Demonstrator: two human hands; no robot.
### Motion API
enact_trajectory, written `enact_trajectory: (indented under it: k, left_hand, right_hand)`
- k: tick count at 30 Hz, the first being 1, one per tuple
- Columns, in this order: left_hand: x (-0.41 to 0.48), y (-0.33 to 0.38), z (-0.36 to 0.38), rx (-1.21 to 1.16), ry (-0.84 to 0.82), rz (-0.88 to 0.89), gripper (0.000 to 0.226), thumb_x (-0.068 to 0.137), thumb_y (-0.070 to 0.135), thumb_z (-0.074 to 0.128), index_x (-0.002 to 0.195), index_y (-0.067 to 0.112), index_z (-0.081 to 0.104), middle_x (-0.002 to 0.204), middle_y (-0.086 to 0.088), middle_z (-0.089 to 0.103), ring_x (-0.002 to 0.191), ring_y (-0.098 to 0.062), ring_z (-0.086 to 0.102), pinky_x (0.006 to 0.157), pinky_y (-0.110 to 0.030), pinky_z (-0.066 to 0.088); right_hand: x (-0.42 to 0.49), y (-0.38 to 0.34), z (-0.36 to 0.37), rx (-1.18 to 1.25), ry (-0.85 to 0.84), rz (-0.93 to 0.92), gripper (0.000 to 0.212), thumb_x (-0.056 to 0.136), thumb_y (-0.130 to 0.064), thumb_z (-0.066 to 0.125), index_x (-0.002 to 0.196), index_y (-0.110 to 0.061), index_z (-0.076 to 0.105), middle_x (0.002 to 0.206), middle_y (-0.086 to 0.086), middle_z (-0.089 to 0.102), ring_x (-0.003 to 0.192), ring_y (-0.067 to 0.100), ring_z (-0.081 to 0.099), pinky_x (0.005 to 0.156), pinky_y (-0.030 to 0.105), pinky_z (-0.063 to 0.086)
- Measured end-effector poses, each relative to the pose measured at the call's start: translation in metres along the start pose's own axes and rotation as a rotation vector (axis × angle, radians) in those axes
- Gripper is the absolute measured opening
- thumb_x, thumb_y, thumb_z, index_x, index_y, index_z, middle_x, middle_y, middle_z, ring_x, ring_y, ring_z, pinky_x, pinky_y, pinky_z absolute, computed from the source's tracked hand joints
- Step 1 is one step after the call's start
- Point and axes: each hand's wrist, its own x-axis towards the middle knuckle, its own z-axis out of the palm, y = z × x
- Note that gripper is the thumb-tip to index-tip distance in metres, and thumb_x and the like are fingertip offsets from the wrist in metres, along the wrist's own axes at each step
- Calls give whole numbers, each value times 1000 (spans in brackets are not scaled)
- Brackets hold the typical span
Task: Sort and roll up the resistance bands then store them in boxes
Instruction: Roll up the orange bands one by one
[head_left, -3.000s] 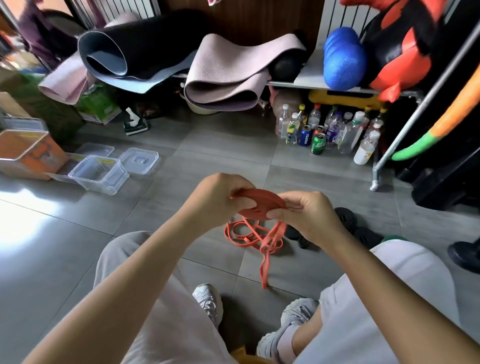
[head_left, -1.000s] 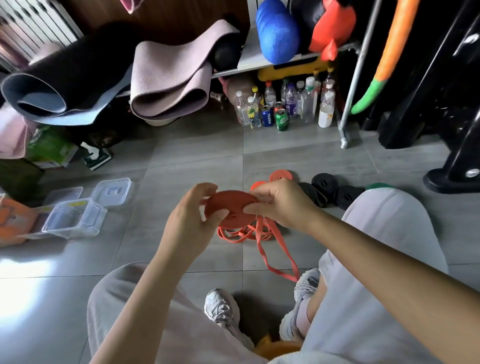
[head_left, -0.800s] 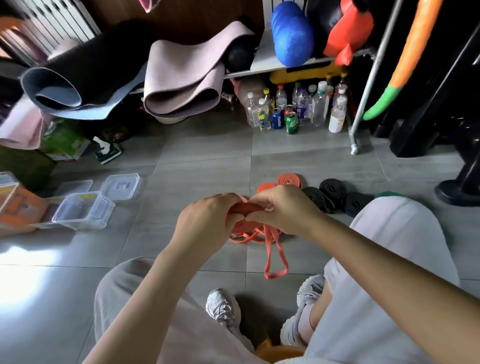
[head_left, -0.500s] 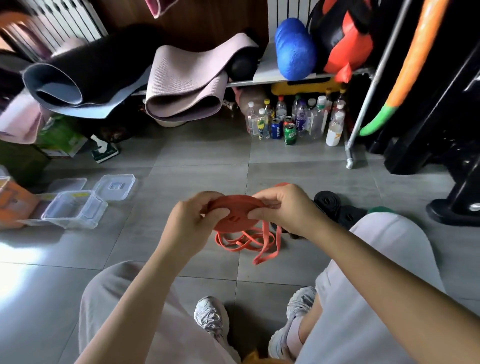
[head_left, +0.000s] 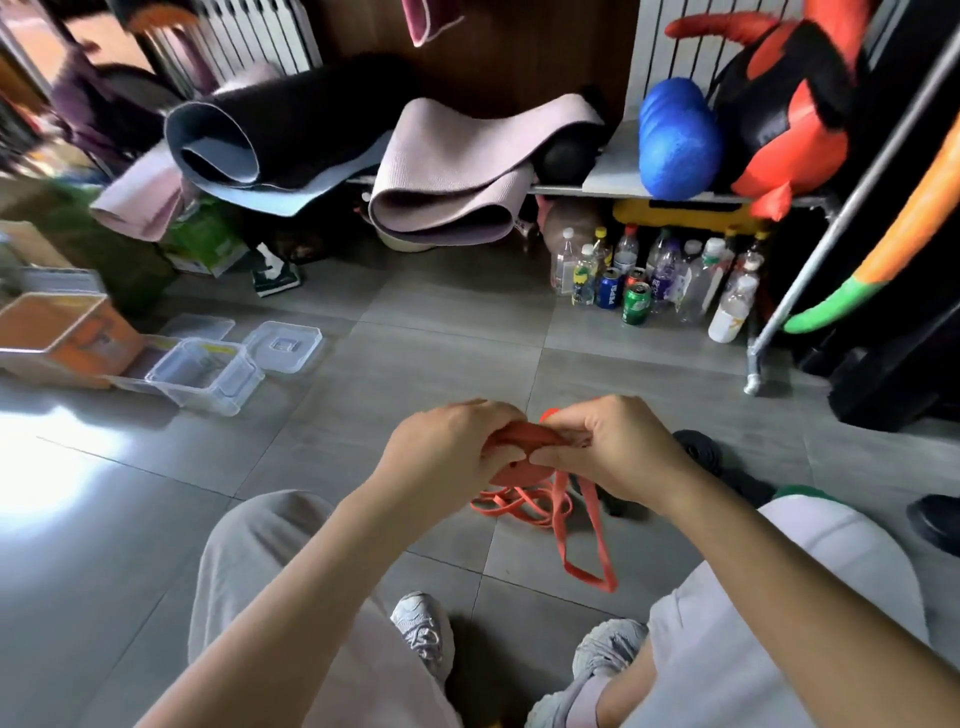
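Right hand (head_left: 618, 449) nearer left hand (head_left: 441, 454) on band (head_left: 522, 436)

The band (head_left: 522, 451) is orange-red. The floor (head_left: 415, 322) is grey, in big square tiles. The trousers (head_left: 270, 571) are pale grey and the shoes (head_left: 423, 631) white and grey. The top mat (head_left: 301, 130) is black with a blue-grey inside; the folded mat (head_left: 467, 171) is pink. The roller (head_left: 675, 140) is bright blue. The big box (head_left: 57, 332) is orange and the small box (head_left: 202, 370) see-through. The other bands (head_left: 698, 449) are black.

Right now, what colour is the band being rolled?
Orange-red band, best seen in the head view.
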Motion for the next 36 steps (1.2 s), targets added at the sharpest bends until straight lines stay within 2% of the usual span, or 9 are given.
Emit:
enact_trajectory:
  k: [3, 6, 12, 19, 23, 26, 30, 33, 36]
  left_hand:
    - [3, 0, -4, -21, -15, -82, 21, 86, 34, 61, 106, 37, 64, 97, 12, 68, 91, -15, 59, 71, -25, 44]
    - [2, -2, -4, -69, -22, -140, 20, 83, 34, 64, 103, 35, 66, 94, 12, 69, 89, -16, 60, 72, -26, 47]
    - [-1, -4, -4, -97, -42, -168, 21, 81, 33, 68, 101, 33, 69, 93, 11, 69, 88, -16, 60, 74, -28, 48]
    - [2, -2, -13, -190, -76, -168, 17, 76, 31, 72, 93, 30, 71, 84, 8, 69, 82, -17, 62, 74, -35, 51]
    - [4, -3, -17, -148, -158, -123, 20, 78, 26, 72, 98, 23, 70, 81, 7, 64, 78, -16, 57, 71, -27, 47]
    - [6, -5, -21, -172, -83, -131, 18, 79, 22, 71, 97, 20, 71, 81, 4, 67, 76, -16, 58, 70, -27, 47]
    - [9, -13, -35, -396, 65, -217, 14, 77, 12, 73, 90, 15, 72, 74, 0, 70, 68, -16, 63, 70, -33, 52]
    - [9, -19, -58, -564, 174, -263, 14, 77, 3, 72, 88, 12, 70, 66, 2, 68, 59, -10, 59, 65, -32, 53]
    - [8, -25, -87, -559, 304, -276, 18, 78, 5, 72, 76, 22, 69, 81, -18, 69, 71, -36, 65, 72, -49, 55]
  right_hand:
    - [0, -6, -1, 8, 8, -8, 16, 76, -28, 77, 90, -33, 74, 66, -26, 66, 67, -8, 64, 62, 12, 47]
    - [-3, -9, -3, 65, 17, 4, 24, 78, -24, 75, 100, -30, 72, 86, -31, 67, 80, -9, 65, 76, 13, 51]
    - [-4, -10, -10, 61, 17, 48, 35, 73, -28, 78, 106, -24, 71, 99, -10, 73, 90, -3, 65, 90, 23, 51]
    - [-5, -4, 0, 97, 23, 16, 25, 77, -12, 75, 98, -25, 74, 86, -14, 74, 80, -6, 67, 80, 21, 52]
    - [-2, -6, 1, 182, -7, 11, 24, 78, -11, 74, 93, -29, 74, 84, -13, 74, 81, -3, 68, 79, 19, 53]
    - [6, 9, 5, 350, -45, 70, 25, 73, -10, 77, 88, -29, 73, 86, -4, 75, 85, 8, 70, 79, 27, 55]
    - [1, 71, 39, 201, -114, 186, 17, 63, -23, 79, 72, -12, 70, 75, 12, 71, 71, 25, 67, 77, 49, 54]
    - [-16, 121, 74, 182, -185, 365, 31, 69, 3, 78, 58, -25, 69, 60, -8, 68, 61, 2, 61, 79, 40, 51]
    - [-30, 148, 99, 156, -208, 463, 33, 69, 4, 77, 64, -26, 64, 58, -16, 65, 61, -6, 57, 72, 26, 45]
